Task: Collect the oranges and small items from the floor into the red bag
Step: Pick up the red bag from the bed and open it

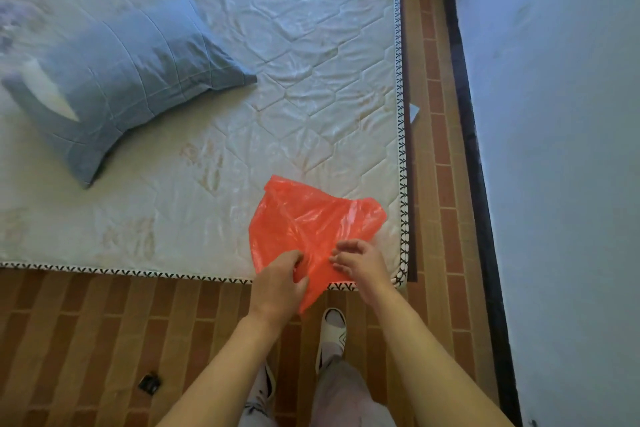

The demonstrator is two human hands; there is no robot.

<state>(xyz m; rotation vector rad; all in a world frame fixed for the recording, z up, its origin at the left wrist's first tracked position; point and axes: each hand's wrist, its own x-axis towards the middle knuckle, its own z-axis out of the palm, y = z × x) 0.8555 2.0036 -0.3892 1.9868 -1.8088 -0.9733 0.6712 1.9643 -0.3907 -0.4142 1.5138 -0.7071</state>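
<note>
Bare quilted mattress (311, 45) fills the far and left part of the view, low on a brick-pattern floor (86, 329). Pale wall (571, 149) on the right, dark skirting strip at its foot. Blue pillow (128, 80) lies on the mattress far left, well apart from the bag.

Patterned mattress edge runs along the near side and down the right side; the corner sits just right of the hands. A narrow floor strip lies between mattress and wall; wider open floor near and left. Small dark object (149, 383) on the floor near left, too small to identify. One slippered foot (331, 333) stands just near the mattress edge.

Red bag (311, 218) lies flattened and crumpled on the near right corner of the mattress, long axis roughly far-left to near-right, its near end hanging over the edge. Which end is the opening, cannot tell.

Left hand (280, 284) pinches the bag's near edge, fingers curled on the plastic. Right hand (360, 262) has fingers curled at the bag's right near edge, touching it; grip looks like a pinch.
</note>
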